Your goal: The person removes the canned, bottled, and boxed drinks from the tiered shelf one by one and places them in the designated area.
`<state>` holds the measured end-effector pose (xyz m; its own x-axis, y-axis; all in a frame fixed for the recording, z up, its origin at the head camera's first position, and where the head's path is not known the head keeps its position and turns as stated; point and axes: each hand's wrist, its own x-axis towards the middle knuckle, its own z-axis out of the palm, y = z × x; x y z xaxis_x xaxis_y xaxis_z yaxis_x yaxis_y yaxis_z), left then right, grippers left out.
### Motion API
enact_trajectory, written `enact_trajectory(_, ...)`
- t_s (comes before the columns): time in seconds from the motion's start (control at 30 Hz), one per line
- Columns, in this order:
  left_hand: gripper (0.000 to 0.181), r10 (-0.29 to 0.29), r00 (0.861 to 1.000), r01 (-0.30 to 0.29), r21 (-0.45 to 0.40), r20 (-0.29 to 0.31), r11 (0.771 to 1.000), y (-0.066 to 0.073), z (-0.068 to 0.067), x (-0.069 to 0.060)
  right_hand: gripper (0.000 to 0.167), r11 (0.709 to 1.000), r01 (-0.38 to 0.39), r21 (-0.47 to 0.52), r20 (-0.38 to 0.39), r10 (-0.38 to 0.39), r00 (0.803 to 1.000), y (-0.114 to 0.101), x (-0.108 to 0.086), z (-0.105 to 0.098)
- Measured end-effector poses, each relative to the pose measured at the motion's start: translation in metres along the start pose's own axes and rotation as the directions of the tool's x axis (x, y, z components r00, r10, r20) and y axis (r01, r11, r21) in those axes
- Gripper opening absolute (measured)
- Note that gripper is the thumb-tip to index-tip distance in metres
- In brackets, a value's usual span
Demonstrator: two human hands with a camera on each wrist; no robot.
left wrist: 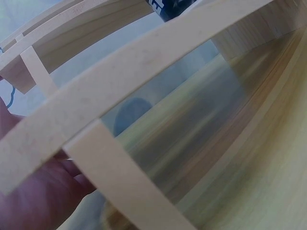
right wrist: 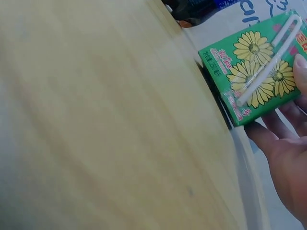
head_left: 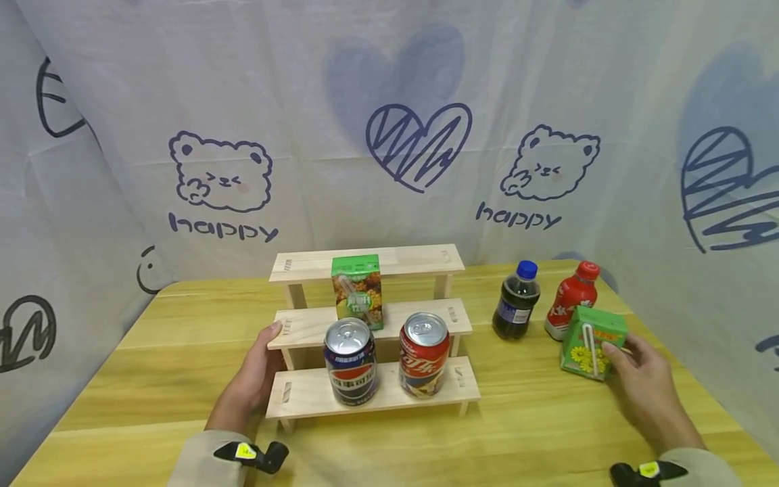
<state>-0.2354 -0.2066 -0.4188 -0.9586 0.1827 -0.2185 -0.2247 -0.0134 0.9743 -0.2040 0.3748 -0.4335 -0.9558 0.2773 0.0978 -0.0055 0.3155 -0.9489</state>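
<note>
Green cartons (head_left: 592,343): two; cans (head_left: 425,362): two; bottles (head_left: 516,306): two; rack (head_left: 389,387): one.

Free tabletop (head_left: 517,379) between shelf (head_left: 414,260) and flower-print carton (head_left: 577,338), 2 bottles (head_left: 516,301) (head_left: 572,297) as obstacles behind.

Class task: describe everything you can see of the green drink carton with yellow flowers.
The green, box-shaped carton with yellow flowers looks like card. Its front bears reddish lettering and a white, folded plastic-looking straw. It tilts slightly, right of the pale wooden three-tier shelf, partly hiding a red, red-capped bottle. The right grip pinches it, thumb on the front; whether its base touches the yellowish wooden table is unclear.
</note>
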Motion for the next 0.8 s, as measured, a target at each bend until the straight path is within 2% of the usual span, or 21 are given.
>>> enact_trajectory(0.1, 0.079, 0.01, 1.0, -0.01, 0.001, 0.001, 1.0, 0.001, 0.001, -0.001, 0.069, 0.986, 0.015, 0.164, 0.042, -0.022, 0.999, 0.001, 0.0, -0.002)
enact_trajectory(0.17, 0.077, 0.013, 1.0, -0.012, -0.008, 0.007, 1.0, 0.002, 0.002, -0.002, 0.063, 0.964, 0.015, 0.267, 0.079, -0.037, 0.996, 0.002, 0.0, -0.003)
enact_trajectory(0.27, 0.074, -0.001, 1.0, 0.001, -0.026, 0.006, 1.0, 0.003, 0.002, -0.004, 0.059, 0.938, 0.011, 0.347, 0.128, -0.059, 0.99, 0.002, -0.002, -0.005)
enact_trajectory(0.3, 0.074, -0.004, 1.0, 0.005, -0.029, 0.002, 1.0, 0.003, 0.002, -0.004, 0.06, 0.941, 0.009, 0.339, 0.137, -0.058, 0.989, 0.002, -0.002, -0.006)
enact_trajectory(0.47, 0.074, -0.003, 1.0, 0.002, -0.029, -0.005, 1.0, 0.003, 0.002, -0.003, 0.077, 0.972, -0.015, 0.233, 0.149, -0.021, 0.989, -0.003, -0.003, -0.009)
enact_trajectory(0.53, 0.074, 0.006, 1.0, -0.006, -0.028, -0.002, 1.0, 0.001, 0.002, -0.003, 0.078, 0.99, -0.002, 0.144, 0.129, -0.017, 0.991, -0.007, -0.003, -0.01)
enact_trajectory(0.6, 0.076, 0.017, 1.0, -0.017, -0.023, 0.013, 1.0, 0.0, 0.001, -0.002, 0.074, 0.999, 0.041, 0.031, 0.094, -0.044, 0.995, -0.012, -0.004, -0.012)
enact_trajectory(0.67, 0.077, 0.023, 1.0, -0.023, -0.02, 0.013, 1.0, -0.003, -0.001, 0.001, 0.069, 0.994, 0.082, -0.07, 0.057, -0.078, 0.995, -0.02, -0.005, -0.014)
enact_trajectory(0.7, 0.077, 0.021, 1.0, -0.021, -0.021, 0.011, 1.0, -0.005, -0.002, 0.003, 0.066, 0.983, 0.114, -0.145, 0.032, -0.11, 0.993, -0.025, -0.005, -0.015)
enact_trajectory(0.8, 0.078, 0.01, 1.0, -0.009, -0.023, 0.004, 1.0, -0.01, -0.006, 0.01, 0.06, 0.958, 0.163, -0.235, -0.023, -0.173, 0.985, -0.04, -0.007, -0.016)
